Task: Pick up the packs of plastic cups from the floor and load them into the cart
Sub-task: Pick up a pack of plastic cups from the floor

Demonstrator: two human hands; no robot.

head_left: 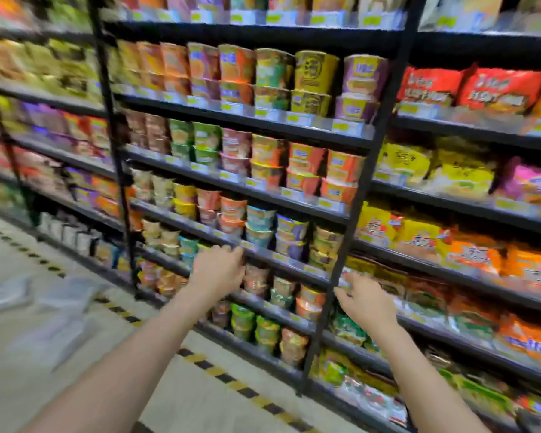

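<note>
— Where are your hands?

— Both are out in front of me, well apart, and neither holds anything. My left hand (221, 270) has loose fingers up by the edge of a shelf (263, 253) of noodle cups (260, 226). I can't tell whether it touches the shelf. My right hand (367, 303) is lower, fingers spread and relaxed, just right of a black upright post (334, 276).

— And the packs?

— On the floor (19, 385), down at my left and well away from both hands. I see clear packs (66, 295) lying beside the yellow-and-black stripe (197, 359) along the foot of the shelving. They are too blurred for me to count.

— What else is ahead of you?

— Rows of noodle cups in the middle bay, and bagged noodles (463, 176) in the bay on the right.
</note>
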